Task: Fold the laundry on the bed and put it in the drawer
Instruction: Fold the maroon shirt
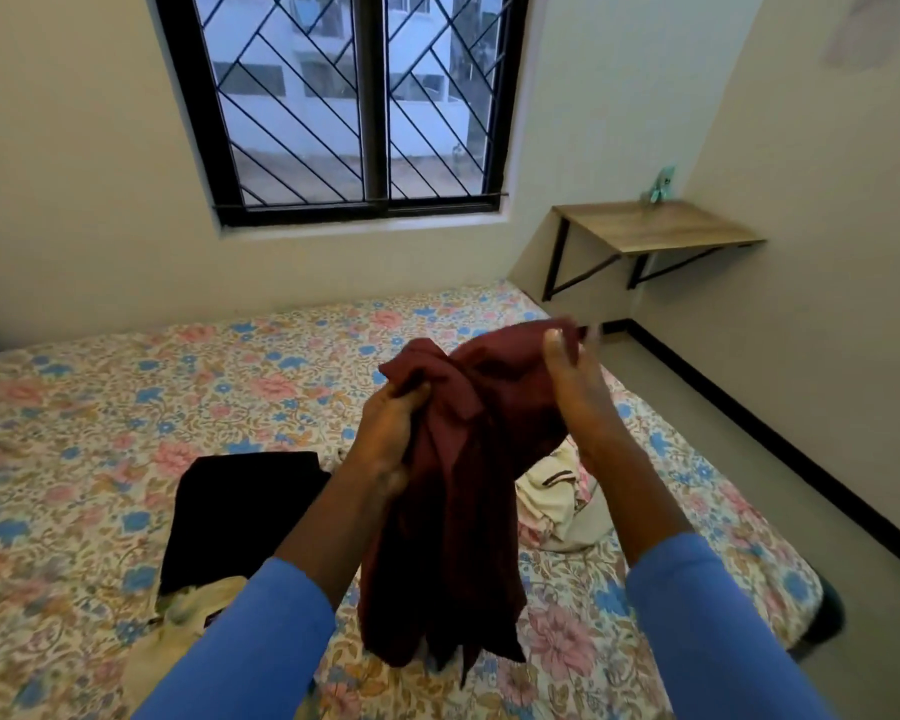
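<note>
A dark red garment [458,537] hangs bunched in the air above the bed [126,407], which has a floral sheet. My left hand [385,433] grips its upper left part and my right hand [578,392] pinches its upper right edge. A folded black garment [240,517] lies flat on the bed to the left. A cream piece of clothing [188,631] lies crumpled in front of it, near my left sleeve. A white and pink heap of laundry [557,506] sits on the bed behind the red garment. No drawer is in view.
A barred window [354,101] is in the far wall. A wooden wall-mounted shelf [655,226] with a small green object [658,187] stands in the right corner. Bare floor [801,511] runs along the bed's right side.
</note>
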Motion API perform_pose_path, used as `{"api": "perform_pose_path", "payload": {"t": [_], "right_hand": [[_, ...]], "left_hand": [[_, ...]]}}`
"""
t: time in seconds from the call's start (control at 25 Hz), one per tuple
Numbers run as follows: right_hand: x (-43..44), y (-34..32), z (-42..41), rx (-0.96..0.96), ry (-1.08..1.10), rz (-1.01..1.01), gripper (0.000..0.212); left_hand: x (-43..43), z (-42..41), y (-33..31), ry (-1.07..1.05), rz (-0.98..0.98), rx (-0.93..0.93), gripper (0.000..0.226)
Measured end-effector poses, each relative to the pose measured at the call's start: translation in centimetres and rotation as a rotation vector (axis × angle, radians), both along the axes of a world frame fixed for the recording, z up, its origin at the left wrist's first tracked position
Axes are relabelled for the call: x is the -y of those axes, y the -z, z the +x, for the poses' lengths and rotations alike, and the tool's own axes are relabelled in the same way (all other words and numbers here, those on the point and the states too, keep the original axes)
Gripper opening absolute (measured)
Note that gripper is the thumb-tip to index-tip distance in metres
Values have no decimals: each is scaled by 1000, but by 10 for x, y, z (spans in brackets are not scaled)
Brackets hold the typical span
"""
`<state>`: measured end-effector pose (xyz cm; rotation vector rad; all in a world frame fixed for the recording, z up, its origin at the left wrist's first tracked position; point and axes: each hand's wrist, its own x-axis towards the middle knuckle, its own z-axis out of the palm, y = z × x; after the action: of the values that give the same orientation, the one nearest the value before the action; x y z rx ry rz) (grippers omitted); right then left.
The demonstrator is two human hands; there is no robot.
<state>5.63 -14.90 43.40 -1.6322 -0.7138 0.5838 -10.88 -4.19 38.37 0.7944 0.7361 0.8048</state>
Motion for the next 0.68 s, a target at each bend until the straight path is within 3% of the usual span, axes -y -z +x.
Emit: {"api": "perform_pose_path", "payload": {"t": [0.08,0.16,0.28,0.36,0.48,0.6,0.68], "right_hand": [[10,13,-31,57,-225,-23,86],[19,33,-59,32,-390,-1,69],[9,51,-54,-55,-176,103,22],[3,33,-38,-304,-77,187,28],[6,-8,-19,-668,-100,371,31],[-1,-46,-6,-795,61,482,33],[-6,-58,-1,-836,27,561,36]], "left_hand": [[-12,10,-20,1,-125,83,36],[-19,18,-40,-25,-183,100,37],[-22,27,-65,-63,-93,92,22],[-23,24,-78,-68,-4,58,15],[-30,15,-93,-70,42,0,14],[-29,15,-105,-49,70,-43,22],[-24,21,-111,-39,102,-69,28]]}}
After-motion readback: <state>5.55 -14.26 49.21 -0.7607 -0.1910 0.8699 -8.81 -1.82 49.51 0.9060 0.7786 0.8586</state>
